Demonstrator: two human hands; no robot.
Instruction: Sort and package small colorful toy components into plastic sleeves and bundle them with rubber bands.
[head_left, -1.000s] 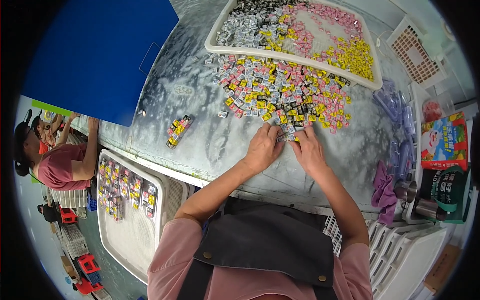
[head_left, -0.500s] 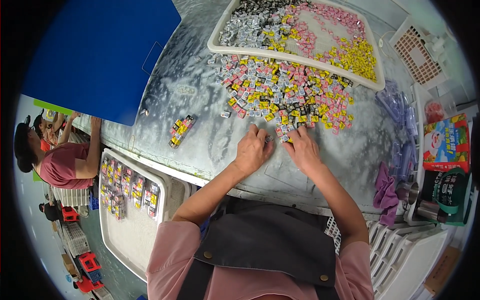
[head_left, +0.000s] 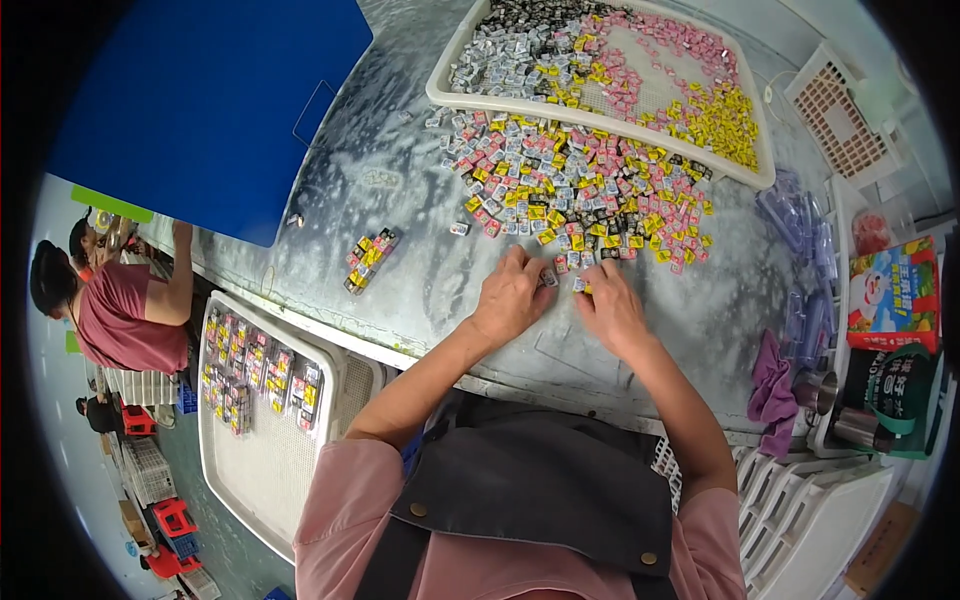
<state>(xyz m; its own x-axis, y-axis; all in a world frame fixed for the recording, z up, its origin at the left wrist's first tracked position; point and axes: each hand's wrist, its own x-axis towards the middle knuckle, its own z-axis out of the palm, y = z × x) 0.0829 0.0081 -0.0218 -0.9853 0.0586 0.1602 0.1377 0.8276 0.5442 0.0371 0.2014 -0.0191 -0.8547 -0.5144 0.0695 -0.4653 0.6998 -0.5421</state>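
Observation:
My left hand [head_left: 510,293] rests low over the table's near side, its thumb and fingers closed on a small silvery wrapped piece [head_left: 548,277]. Just to its right, my right hand [head_left: 610,305] pinches a small piece with yellow and white on it [head_left: 582,286]. Right beyond my fingertips spreads a loose heap of small wrapped pieces [head_left: 550,185] in pink, yellow, black and silver. To the left, a block of such pieces [head_left: 370,260] lies in neat rows on the table. The undersides of both hands are hidden.
A white tray [head_left: 600,117] of pieces sorted by colour stands behind the heap. Lower left, another white tray [head_left: 250,470] holds clear packs [head_left: 262,370]. A blue panel [head_left: 200,110] covers the upper left; a co-worker [head_left: 130,310] stands below it. Clear plastic cases [head_left: 800,230] and a purple cloth [head_left: 770,380] lie right.
Pieces near my fingertips have shifted: the short row that lay between my hands is now broken up, with some pieces lying just beyond them. Both hands stay almost in place. The whole view has shifted slightly.

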